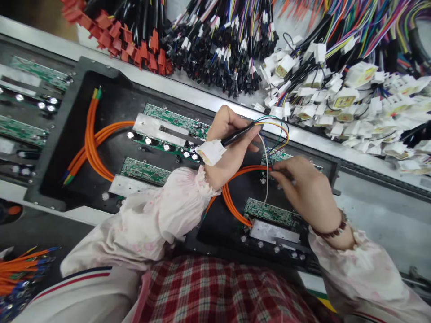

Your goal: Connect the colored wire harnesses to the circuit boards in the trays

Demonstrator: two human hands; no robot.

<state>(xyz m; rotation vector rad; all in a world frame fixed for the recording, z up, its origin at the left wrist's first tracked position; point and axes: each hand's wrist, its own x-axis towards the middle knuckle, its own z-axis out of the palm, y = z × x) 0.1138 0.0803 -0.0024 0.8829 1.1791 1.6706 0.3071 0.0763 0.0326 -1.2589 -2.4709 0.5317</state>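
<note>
The left hand (pixel 232 143) is closed around a black-sleeved wire harness (pixel 240 134), its white connector (pixel 211 151) jutting left, held up over a green circuit board (pixel 175 121), which keeps the loose coloured leads off the boards. The right hand (pixel 303 188) has its fingertips (pixel 274 174) pinched together beside a thin white wire (pixel 266 175), though what they grip is hard to tell, just above another circuit board (pixel 269 212) on the black fixture (pixel 111 89). Spare harnesses (pixel 215 49) lie heaped along the far side, within easy reach.
</note>
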